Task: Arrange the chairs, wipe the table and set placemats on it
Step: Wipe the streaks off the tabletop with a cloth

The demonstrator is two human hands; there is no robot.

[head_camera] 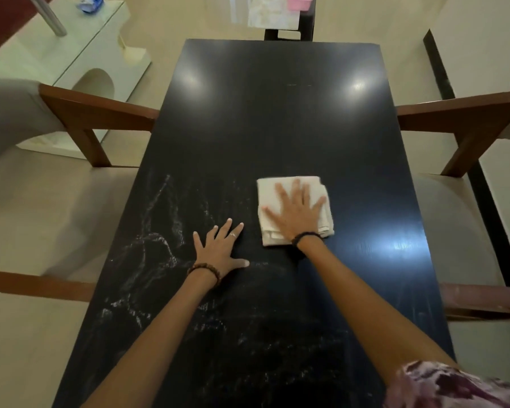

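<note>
Nearest to the camera, the two bare forearms reach out over the dark table (pixel 277 128), whose near part carries pale streaks (pixel 147 251) that look like dust or dried marks. The left hand (pixel 218 248) lies flat on the table top with the fingers straight and spread, holding nothing; I judge it only supports the body. A little farther and to the right, the right hand (pixel 296 212) presses flat on a folded white cloth (pixel 292 210), fingers straight and spread, palm down on the middle of it. The hand looks blurred, so it is probably sliding. The cloth lies on the table just beside the streaked area, a bit right of the centre line. It seems soft, light and thin, folded in several layers, so it will probably bunch or unfold if it is pushed from one edge only; a flat palm over the middle with even pressure should keep it together. The table top shines and looks smooth, so the cloth should slide easily. On both sides wooden chairs (pixel 100 119) stand close to the table edges. At the far end, a dark chair (pixel 289 33) holds some pale sheets (pixel 273 13), perhaps the placemats, and a pink thing I cannot identify.
</note>
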